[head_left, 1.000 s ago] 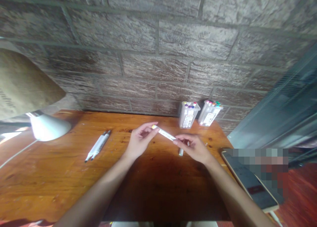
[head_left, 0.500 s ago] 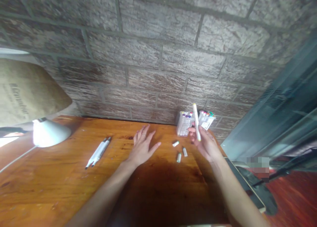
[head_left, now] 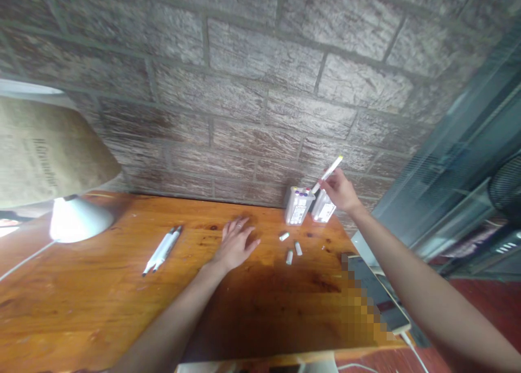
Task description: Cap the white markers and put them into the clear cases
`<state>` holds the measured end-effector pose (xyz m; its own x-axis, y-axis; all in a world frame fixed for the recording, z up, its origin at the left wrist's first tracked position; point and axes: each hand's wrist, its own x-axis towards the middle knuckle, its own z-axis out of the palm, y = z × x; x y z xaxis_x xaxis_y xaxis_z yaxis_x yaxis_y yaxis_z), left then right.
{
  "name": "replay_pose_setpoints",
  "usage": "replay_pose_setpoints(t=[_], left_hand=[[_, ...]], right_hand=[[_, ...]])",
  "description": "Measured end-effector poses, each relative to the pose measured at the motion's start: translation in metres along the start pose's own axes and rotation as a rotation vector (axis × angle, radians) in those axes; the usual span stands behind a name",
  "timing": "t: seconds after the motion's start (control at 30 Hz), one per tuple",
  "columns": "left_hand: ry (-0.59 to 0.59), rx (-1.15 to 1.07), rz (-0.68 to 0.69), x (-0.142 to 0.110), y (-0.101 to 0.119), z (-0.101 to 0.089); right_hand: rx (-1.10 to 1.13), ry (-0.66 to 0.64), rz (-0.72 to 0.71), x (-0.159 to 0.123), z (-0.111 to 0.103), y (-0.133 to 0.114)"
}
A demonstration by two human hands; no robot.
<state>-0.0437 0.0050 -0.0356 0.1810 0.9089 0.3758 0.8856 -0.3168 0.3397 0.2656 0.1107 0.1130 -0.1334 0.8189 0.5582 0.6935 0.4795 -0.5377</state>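
Note:
My right hand pinches a white marker with a yellow upper end. The marker slants, its lower end close to the tops of the two clear boxes. The left box holds several markers with purple, yellow and red ends. My fingers partly cover the top of the right box. Palm down on the wooden table, my left hand has its fingers spread and holds nothing. Between the hands lie three short pale caps, one nearer the boxes and two others closer to me.
White markers with dark ends lie side by side on the table's left. A lamp with a cloth shade stands at far left. A stone-block wall borders the table's back. A dark flat device lies at the right edge, a cable beside it.
My right hand has moved up and away from me with the marker, which now tilts right over the boxes. My left hand stays nearly where it was.

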Motion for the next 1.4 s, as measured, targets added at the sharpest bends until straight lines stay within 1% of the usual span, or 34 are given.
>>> replay_pose_setpoints(t=[0.1,0.23,0.3,0.43,0.67,0.77,0.87,0.9,0.93,1.0,1.1,1.2,1.3,1.4], left_hand=[[-0.003,-0.031,0.006,0.000,0.000,0.001],[0.002,-0.036,0.013,0.000,-0.002,0.002],[0.013,-0.037,0.014,0.001,-0.002,0.002],[0.029,-0.055,0.008,0.002,-0.001,0.000],[0.024,-0.085,-0.003,0.003,0.001,-0.003],[0.030,-0.080,-0.012,0.002,0.004,-0.004],[0.030,-0.084,0.004,0.000,0.006,-0.005],[0.023,-0.072,-0.003,0.000,0.006,-0.004],[0.019,-0.054,-0.017,-0.001,0.006,-0.004],[0.008,-0.015,-0.054,-0.001,0.005,-0.003],[-0.008,0.046,-0.111,-0.002,0.003,-0.004],[-0.020,0.117,-0.179,0.000,0.004,-0.010],[-0.026,0.216,-0.291,0.001,0.002,-0.026],[-0.038,0.339,-0.464,-0.003,-0.011,-0.054]], right_hand=[[-0.142,-0.025,0.004,-0.003,0.014,0.003],[-0.201,-0.021,0.007,-0.012,0.030,0.004],[-0.212,-0.016,-0.019,-0.015,0.035,0.006],[-0.284,-0.020,-0.124,-0.019,0.039,0.010],[-0.304,-0.033,-0.171,-0.021,0.036,0.014],[-0.265,0.012,-0.180,-0.029,0.035,0.011],[-0.196,0.127,-0.155,-0.048,0.044,0.003],[-0.158,0.196,-0.131,-0.056,0.050,0.000],[-0.121,0.247,-0.102,-0.066,0.057,-0.002],[-0.057,0.270,-0.080,-0.085,0.072,-0.006],[-0.021,0.252,-0.085,-0.108,0.092,-0.006],[0.004,0.214,-0.115,-0.118,0.097,-0.001],[0.036,0.222,-0.104,-0.118,0.093,0.007],[0.047,0.234,-0.068,-0.116,0.089,0.013]])
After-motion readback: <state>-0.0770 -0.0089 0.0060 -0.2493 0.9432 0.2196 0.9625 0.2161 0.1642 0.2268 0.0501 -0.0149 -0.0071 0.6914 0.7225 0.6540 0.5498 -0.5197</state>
